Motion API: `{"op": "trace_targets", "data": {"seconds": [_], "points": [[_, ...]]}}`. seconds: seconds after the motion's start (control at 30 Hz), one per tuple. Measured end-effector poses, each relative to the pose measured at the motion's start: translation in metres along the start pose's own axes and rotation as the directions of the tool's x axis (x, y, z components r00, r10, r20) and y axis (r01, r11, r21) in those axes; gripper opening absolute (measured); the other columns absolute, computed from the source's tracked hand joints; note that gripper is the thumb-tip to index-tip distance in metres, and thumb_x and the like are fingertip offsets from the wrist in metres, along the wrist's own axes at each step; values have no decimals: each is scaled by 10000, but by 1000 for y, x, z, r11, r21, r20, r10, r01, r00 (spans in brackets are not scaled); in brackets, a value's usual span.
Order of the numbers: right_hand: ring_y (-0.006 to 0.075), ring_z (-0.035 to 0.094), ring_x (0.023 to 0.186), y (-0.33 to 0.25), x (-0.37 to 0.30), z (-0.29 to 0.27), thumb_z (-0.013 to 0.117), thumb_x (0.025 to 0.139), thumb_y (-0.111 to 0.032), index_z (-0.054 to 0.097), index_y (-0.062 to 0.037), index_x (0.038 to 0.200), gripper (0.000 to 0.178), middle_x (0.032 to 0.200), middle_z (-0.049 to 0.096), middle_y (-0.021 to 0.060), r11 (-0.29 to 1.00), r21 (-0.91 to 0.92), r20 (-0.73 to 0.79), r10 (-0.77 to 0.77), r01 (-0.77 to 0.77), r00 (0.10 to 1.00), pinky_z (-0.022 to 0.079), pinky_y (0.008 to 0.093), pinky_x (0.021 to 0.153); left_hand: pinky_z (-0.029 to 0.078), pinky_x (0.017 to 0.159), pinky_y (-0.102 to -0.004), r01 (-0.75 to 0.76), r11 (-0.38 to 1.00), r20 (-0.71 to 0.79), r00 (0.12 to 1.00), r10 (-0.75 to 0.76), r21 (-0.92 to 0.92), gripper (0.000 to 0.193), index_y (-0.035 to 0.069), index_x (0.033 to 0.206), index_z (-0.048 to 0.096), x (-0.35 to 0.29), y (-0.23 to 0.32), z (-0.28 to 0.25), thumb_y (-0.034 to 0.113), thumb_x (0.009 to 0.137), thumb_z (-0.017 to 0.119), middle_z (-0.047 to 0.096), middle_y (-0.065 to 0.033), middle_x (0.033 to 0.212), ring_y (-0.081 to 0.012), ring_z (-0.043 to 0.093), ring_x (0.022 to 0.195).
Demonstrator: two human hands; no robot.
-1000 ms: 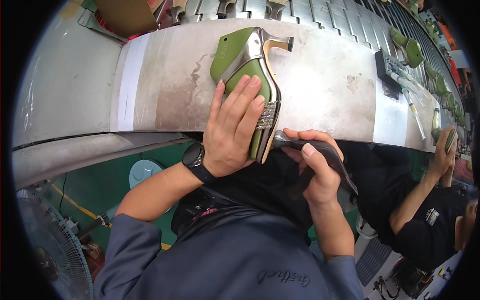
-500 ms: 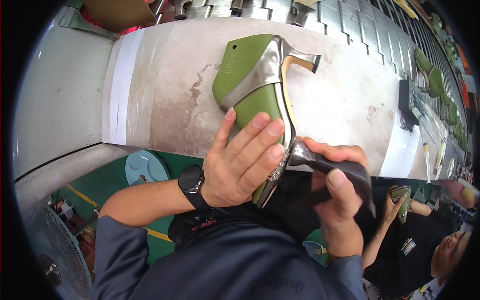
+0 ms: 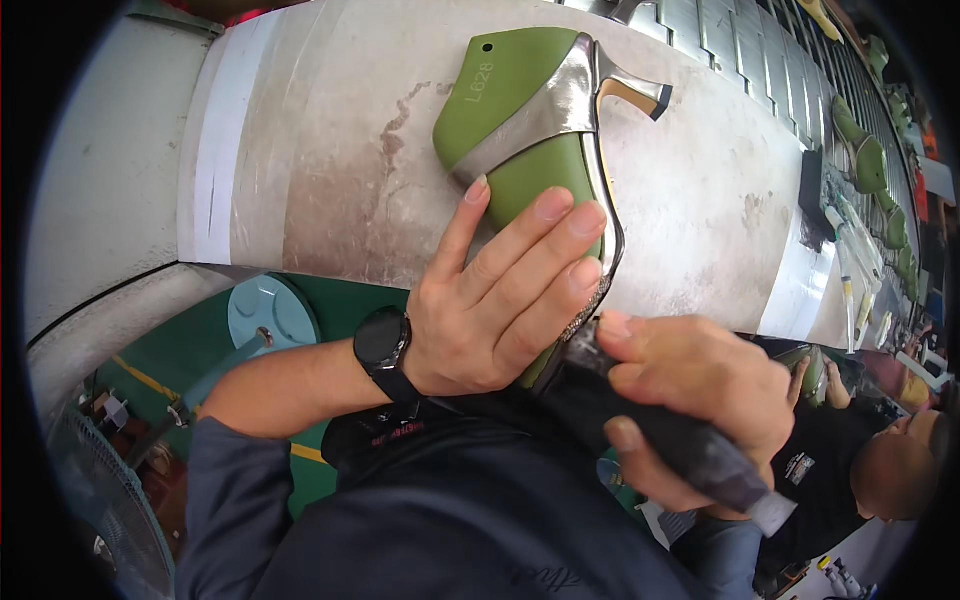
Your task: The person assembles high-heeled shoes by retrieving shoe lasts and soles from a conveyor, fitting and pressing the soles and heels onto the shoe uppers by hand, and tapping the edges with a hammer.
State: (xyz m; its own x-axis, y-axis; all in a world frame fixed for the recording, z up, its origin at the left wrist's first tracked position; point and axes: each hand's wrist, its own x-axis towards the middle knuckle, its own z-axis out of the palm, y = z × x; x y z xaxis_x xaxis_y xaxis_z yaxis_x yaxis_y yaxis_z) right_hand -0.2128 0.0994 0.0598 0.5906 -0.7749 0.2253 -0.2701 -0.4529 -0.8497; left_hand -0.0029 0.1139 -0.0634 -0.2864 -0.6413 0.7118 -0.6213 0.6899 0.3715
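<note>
Four fingers of the left hand [image 3: 470,325] lie straight and spread over the green shoe last [image 3: 525,85] wearing a silvery sandal [image 3: 545,125], from where I'm standing. Its heel [image 3: 637,85] sticks out well beyond those fingertips. Right hand [image 3: 705,385] is properly wrapped round a dark tool [image 3: 700,455], blurry head near the left index fingertip, can't tell if it's touching the sandal tbh.

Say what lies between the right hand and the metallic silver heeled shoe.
The head view shows the end of a dark metal tool between the right hand and the shoe.
</note>
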Motion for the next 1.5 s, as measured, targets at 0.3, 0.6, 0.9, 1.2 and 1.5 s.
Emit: {"op": "trace_targets", "data": {"seconds": [0.3, 0.6, 0.9, 1.2, 1.5], "points": [[396, 741, 1123, -9, -54, 33, 813, 771, 31, 724, 74, 1076, 321, 1158, 737, 297, 899, 390, -142, 273, -200, 952, 595, 412, 977, 374, 1173, -632, -14, 1000, 32, 999, 15, -8, 459, 15, 1439, 505, -6, -1, -7, 113, 1003, 609, 584, -253, 1489, -408, 566, 1398], [279, 703, 1162, -8, -4, 9, 676, 920, 30, 627, 78, 1169, 258, 1218, 729, 284, 789, 506, -226, 512, -349, 829, 526, 392, 1062, 405, 1150, -646, -7, 1000, -13, 1000, 7, -15, 396, 55, 1421, 535, -8, -3, 1, 136, 1037, 587, 615, -226, 1457, -388, 594, 1371], [344, 756, 983, 15, 67, -34, 720, 815, -210, 623, 60, 1041, 365, 1064, 742, 321, 535, 493, 3, 788, -686, 616, 588, 424, 972, 319, 1211, -675, 58, 997, -30, 998, -59, -46, 477, 133, 1515, 463, -22, 3, 9, 254, 1065, 563, 581, -107, 1520, -315, 540, 1437], [283, 727, 1097, 39, 79, -20, 697, 897, -31, 627, 90, 1155, 293, 1163, 745, 281, 628, 569, -112, 698, -531, 707, 549, 386, 1021, 247, 1235, -689, 73, 991, 55, 996, -67, -115, 511, 241, 1552, 465, -29, 8, 1, 412, 1076, 539, 507, -7, 1606, -222, 453, 1513], [323, 770, 954, 52, 129, -46, 772, 760, -262, 646, 77, 974, 420, 996, 759, 283, 649, 271, 81, 721, -711, 688, 609, 397, 919, 286, 1216, -688, 65, 996, 32, 997, -63, -54, 511, 230, 1553, 464, -29, 4, 3, 409, 1080, 535, 505, -20, 1613, -223, 455, 1512]]}}
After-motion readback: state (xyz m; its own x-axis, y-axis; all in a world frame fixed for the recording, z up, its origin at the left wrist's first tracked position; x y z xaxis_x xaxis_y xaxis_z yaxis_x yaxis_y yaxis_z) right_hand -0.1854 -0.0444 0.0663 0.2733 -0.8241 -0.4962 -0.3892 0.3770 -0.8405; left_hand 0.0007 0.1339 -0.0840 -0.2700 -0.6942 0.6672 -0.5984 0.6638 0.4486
